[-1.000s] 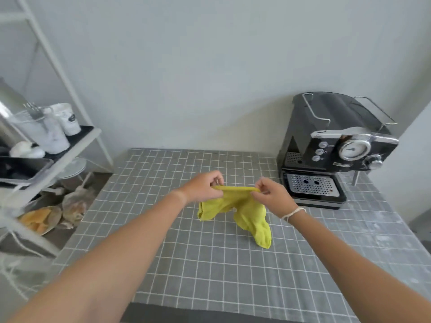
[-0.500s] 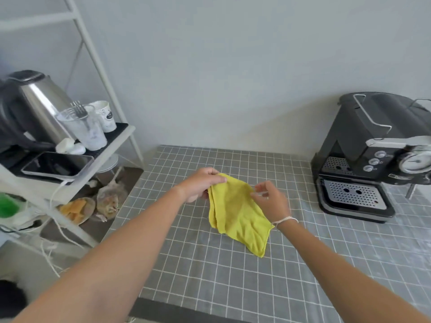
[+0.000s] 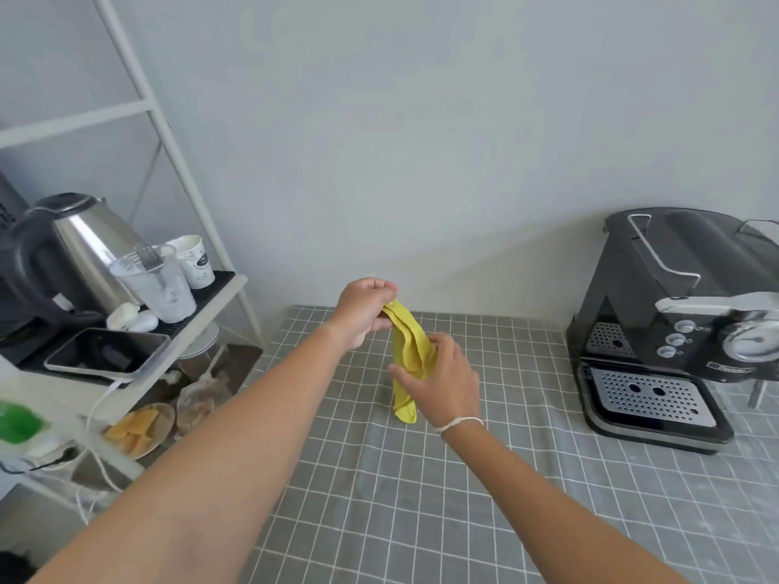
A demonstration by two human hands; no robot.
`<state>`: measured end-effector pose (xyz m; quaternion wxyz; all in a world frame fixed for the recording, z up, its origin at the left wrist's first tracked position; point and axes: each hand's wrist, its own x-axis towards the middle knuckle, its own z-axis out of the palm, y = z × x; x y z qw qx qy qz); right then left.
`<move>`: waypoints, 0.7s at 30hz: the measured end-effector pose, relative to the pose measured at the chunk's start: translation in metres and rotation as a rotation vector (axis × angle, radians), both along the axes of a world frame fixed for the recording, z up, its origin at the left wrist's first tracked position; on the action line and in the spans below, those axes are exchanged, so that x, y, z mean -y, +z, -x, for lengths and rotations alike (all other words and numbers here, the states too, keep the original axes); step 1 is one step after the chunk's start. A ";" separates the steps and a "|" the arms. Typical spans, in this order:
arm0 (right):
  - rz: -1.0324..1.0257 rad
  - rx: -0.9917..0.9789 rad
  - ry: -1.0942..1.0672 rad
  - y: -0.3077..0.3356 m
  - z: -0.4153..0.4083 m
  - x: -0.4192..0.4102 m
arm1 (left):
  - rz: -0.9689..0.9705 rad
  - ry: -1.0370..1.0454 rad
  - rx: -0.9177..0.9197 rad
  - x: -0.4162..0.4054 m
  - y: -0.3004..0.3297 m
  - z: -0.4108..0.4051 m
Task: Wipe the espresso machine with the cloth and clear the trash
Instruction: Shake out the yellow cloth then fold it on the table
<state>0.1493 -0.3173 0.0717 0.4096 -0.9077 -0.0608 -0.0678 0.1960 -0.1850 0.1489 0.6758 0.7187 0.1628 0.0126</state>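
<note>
A yellow cloth (image 3: pixel 408 338) hangs folded lengthwise above the grey checked table (image 3: pixel 463 520). My left hand (image 3: pixel 366 310) pinches its top end, raised above the table. My right hand (image 3: pixel 438 379) grips the cloth lower down, around its middle; the bottom tip dangles below my fingers, close to the tabletop. The black espresso machine (image 3: pixel 683 330) stands at the right edge of the table against the wall, well to the right of both hands, with its metal drip tray (image 3: pixel 649 398) facing me.
A white ladder shelf (image 3: pixel 139 330) stands left of the table with a steel kettle (image 3: pixel 80 255), a plastic cup (image 3: pixel 158 284), a paper cup (image 3: pixel 194 261) and a tablet (image 3: pixel 107 354). Lower shelves hold plates of food scraps (image 3: pixel 139 427) and cables.
The cloth went from spread between both hands to folded into a narrow hanging strip. My left hand rose with its top end; my right hand slid down to its middle. The view shifted left.
</note>
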 end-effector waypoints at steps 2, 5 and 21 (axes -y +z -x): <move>0.042 0.061 -0.049 0.002 -0.009 -0.004 | 0.004 -0.002 0.015 -0.006 0.006 -0.001; 0.053 0.187 -0.077 0.008 -0.019 -0.004 | 0.038 -0.030 0.046 -0.021 0.013 0.001; 0.207 0.144 -0.161 0.031 -0.014 -0.083 | 0.236 -0.028 0.024 -0.070 0.035 0.013</move>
